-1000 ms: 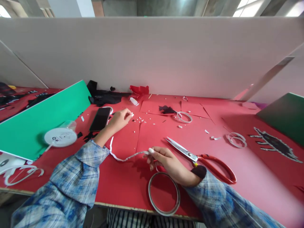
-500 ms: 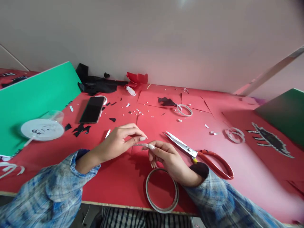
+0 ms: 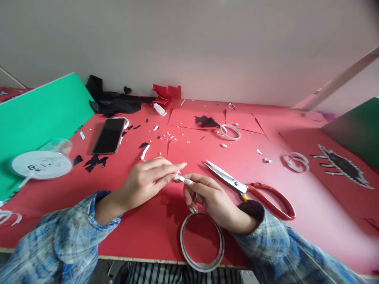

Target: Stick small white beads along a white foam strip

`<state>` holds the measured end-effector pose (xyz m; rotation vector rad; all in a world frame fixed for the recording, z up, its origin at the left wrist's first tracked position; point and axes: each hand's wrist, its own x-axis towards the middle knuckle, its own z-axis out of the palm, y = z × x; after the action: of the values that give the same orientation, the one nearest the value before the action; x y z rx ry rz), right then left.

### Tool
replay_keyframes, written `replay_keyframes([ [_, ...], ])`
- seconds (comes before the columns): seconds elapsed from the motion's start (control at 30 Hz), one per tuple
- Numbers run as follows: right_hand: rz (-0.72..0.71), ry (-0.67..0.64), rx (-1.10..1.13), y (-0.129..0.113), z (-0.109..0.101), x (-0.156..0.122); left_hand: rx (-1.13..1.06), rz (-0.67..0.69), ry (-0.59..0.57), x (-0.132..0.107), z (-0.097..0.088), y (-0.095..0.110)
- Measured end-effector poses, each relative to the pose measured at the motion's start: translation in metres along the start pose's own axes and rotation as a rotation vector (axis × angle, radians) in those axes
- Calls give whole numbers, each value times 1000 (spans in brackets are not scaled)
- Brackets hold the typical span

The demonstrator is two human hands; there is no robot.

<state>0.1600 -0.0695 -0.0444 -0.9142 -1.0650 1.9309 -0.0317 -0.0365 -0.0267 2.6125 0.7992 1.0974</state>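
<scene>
My right hand (image 3: 207,196) pinches a short white strip of tape (image 3: 181,178) between thumb and forefinger, its other fingers curled under. My left hand (image 3: 151,175) meets the strip's far end with its thumb and fingertips, the fingers fairly straight and close together. A tiny white bit shows at those fingertips. Just below my right hand a nearly used-up tape roll (image 3: 182,245) lies at the table's front edge, partly over it. To the right, scissors (image 3: 237,184) with red handles rest with blades slightly apart.
A phone (image 3: 109,136) and a white round lid (image 3: 41,165) lie left, by a green board (image 3: 44,114). Black scraps (image 3: 118,103), a small white bottle (image 3: 159,109) and white beads are farther back. Rings (image 3: 230,132) and a beaded black cutout (image 3: 343,167) lie right.
My left fingertips have come down onto the strip's end, and the strip now tilts differently. The camera view has shifted slightly. A white curled scrap now shows beyond my left hand.
</scene>
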Motion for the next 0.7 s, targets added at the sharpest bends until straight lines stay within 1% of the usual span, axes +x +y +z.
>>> replay_keyframes([
  [0.07,1,2,-22,0,0,0,105,62,51,-2,1,1],
  [0.13,-18,-1,-38,0,0,0,143,74,58,-3,2,2],
  [0.23,-43,-5,-51,-1,-2,0,145,61,51,-2,1,1],
  [0.43,-65,-12,-121,-3,-3,-2,117,61,120,0,3,1],
  [0.6,-63,-11,-134,-3,-2,-3,131,55,103,-2,4,1],
  [0.7,-45,10,-157,-5,0,-4,130,76,25,-2,2,-5],
])
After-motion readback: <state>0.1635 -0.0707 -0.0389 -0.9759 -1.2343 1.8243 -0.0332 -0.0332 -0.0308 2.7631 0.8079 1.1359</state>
